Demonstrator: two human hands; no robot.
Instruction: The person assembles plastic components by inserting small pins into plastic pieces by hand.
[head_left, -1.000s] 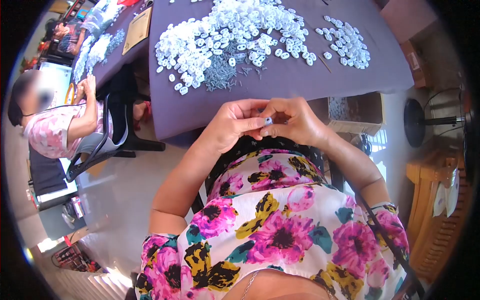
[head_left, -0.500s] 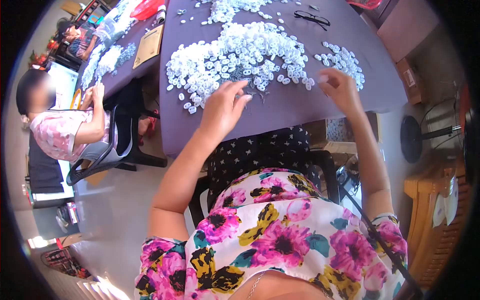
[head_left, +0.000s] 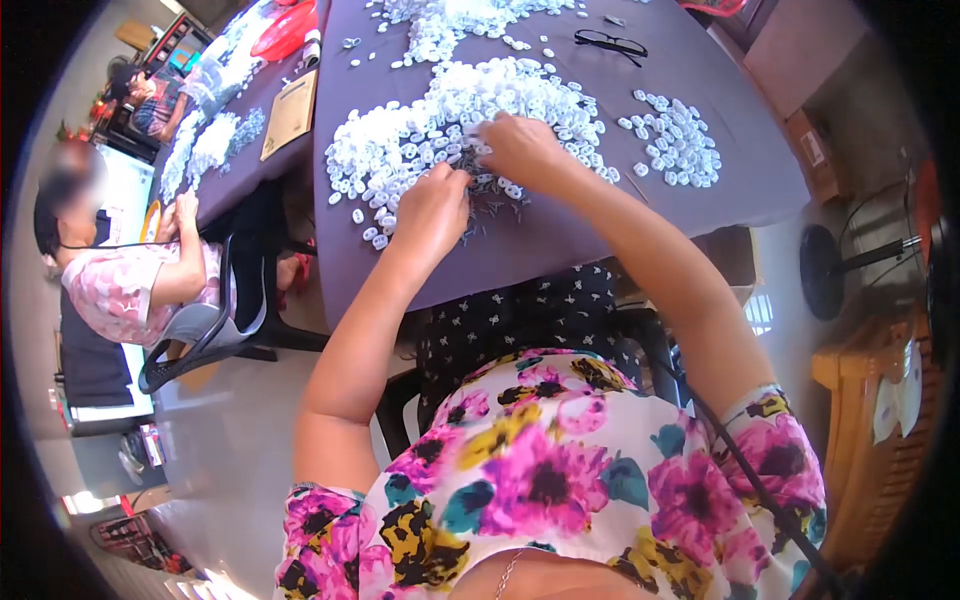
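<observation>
A large heap of small white oval plastic pieces with holes (head_left: 390,160) lies on the dark cloth-covered table. Among them, at the near edge, are thin grey pieces like small screws or nails (head_left: 490,208). My left hand (head_left: 434,208) is closed in a pinch beside these grey bits; whatever it holds is too small to make out. Reaching across, my right hand (head_left: 525,152) has its fingers curled down at the heap, just above and right of the left one. Its fingertips are partly hidden, and I cannot make out anything in them. To the right lies a smaller group of white pieces (head_left: 680,145).
Black-framed eyeglasses (head_left: 612,42) lie at the far right of the table. A thin stick (head_left: 636,188) rests near my right forearm. At left, a seated person (head_left: 150,270) works at another table with white pieces, a brown envelope (head_left: 290,118) and a red basin (head_left: 287,32).
My right hand has moved left, from beside the smaller group to the large heap. My left hand has closed from a looser pose and stayed near the grey bits.
</observation>
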